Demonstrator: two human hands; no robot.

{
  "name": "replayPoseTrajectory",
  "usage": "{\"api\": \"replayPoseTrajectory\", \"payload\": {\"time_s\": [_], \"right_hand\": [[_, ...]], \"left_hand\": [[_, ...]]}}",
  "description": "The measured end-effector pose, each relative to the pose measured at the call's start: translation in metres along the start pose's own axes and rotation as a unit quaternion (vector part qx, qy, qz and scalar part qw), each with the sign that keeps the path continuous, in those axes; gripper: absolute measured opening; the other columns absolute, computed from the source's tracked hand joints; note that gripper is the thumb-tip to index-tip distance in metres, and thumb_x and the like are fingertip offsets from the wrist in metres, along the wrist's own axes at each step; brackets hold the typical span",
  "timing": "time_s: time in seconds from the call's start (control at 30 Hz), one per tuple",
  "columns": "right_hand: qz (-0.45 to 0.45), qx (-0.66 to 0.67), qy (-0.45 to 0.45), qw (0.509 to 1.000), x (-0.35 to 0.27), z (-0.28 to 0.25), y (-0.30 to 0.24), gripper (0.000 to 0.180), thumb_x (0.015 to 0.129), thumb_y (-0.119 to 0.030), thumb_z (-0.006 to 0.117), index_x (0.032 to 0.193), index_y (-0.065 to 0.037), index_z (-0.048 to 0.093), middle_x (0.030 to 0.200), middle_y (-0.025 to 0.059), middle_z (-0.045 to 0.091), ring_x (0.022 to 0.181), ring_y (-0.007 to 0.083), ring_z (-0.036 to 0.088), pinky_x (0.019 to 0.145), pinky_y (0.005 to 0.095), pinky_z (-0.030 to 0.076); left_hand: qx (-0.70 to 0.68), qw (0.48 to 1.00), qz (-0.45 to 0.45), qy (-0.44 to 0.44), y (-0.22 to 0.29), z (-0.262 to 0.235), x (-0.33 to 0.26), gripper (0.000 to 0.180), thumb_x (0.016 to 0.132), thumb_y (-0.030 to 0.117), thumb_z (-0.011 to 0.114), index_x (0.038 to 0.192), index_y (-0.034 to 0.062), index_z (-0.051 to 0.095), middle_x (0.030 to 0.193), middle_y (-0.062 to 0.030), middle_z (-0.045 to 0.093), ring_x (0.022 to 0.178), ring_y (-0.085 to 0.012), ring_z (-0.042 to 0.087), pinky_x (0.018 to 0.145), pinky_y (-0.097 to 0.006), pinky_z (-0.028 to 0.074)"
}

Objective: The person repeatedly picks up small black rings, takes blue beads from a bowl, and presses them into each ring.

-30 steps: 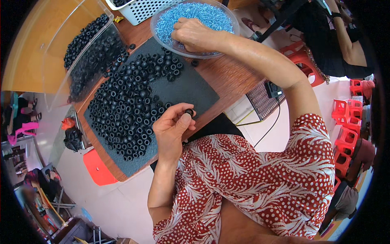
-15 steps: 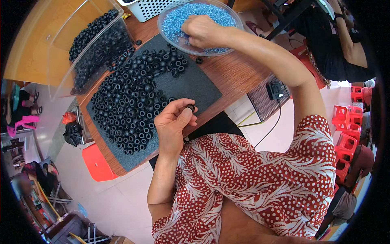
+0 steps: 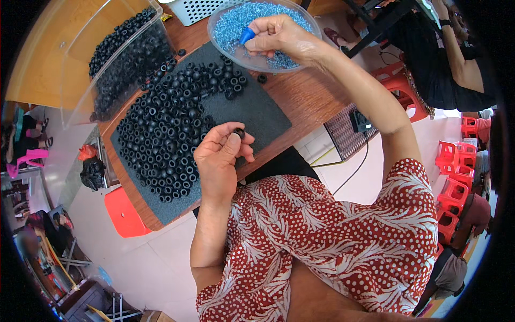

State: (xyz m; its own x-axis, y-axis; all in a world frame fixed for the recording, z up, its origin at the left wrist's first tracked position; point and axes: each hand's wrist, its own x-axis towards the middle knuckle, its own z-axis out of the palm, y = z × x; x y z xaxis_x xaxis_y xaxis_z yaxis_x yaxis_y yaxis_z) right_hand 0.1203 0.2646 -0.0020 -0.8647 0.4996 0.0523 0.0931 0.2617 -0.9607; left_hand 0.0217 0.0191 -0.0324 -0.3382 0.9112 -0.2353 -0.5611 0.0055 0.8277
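Our right hand (image 3: 279,35), at the top of the frame over the clear bowl (image 3: 225,51) of blue beads (image 3: 230,27), has just lifted, and its fingers now pinch a small blue cap (image 3: 247,35) that we judge was picked from there. Our left hand (image 3: 220,161), at centre, has kept its place, fingertips closed on one black ring (image 3: 238,132) above the dark mat (image 3: 257,115), likely ready for the cap.
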Motion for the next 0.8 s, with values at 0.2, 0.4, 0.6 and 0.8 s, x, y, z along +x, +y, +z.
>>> {"api": "replayPoseTrajectory", "payload": {"time_s": [0.2,0.4,0.6,0.8], "right_hand": [[0.01,0.07,-0.028,0.997,-0.033,0.047,-0.023,0.012,0.08,-0.011,0.065,0.091,-0.004,0.065,0.079,-0.0003,0.065,0.071,0.0034,0.057,0.06,0.0162,0.043],[-0.078,0.132,0.067,0.986,-0.062,0.095,-0.017,0.009,0.08,-0.002,0.062,0.088,0.001,0.062,0.079,0.0013,0.061,0.071,0.0058,0.056,0.063,0.0193,0.046],[-0.066,0.22,0.102,0.968,-0.076,0.116,-0.019,0.01,0.082,0.001,0.059,0.092,0.002,0.06,0.083,0.0033,0.061,0.071,0.0075,0.057,0.063,0.0199,0.047],[-0.109,0.187,0.157,0.964,-0.08,0.131,-0.015,0.01,0.082,0.003,0.058,0.092,0.002,0.058,0.087,0.0044,0.056,0.069,0.0072,0.056,0.06,0.0205,0.047]], "left_hand": [[-0.075,0.997,-0.01,-0.015,0.005,-0.002,0.001,0.02,0.089,0.006,0.051,0.105,-0.0058,0.053,0.092,-0.0199,0.063,0.069,-0.02,0.063,0.06,-0.032,0.053],[-0.111,0.994,0.019,-0.017,0.007,0.0,0.002,0.021,0.089,0.007,0.051,0.106,-0.0051,0.053,0.091,-0.0195,0.063,0.071,-0.0212,0.064,0.061,-0.033,0.053],[-0.009,0.995,0.091,0.048,0.006,0.011,-0.007,0.021,0.088,0.005,0.053,0.105,-0.0066,0.053,0.087,-0.0145,0.063,0.07,-0.0175,0.062,0.059,-0.028,0.052],[0.053,0.983,0.159,0.073,0.0,0.012,-0.011,0.021,0.086,0.004,0.057,0.104,-0.0063,0.053,0.085,-0.0137,0.063,0.068,-0.0182,0.062,0.056,-0.029,0.052]]}}
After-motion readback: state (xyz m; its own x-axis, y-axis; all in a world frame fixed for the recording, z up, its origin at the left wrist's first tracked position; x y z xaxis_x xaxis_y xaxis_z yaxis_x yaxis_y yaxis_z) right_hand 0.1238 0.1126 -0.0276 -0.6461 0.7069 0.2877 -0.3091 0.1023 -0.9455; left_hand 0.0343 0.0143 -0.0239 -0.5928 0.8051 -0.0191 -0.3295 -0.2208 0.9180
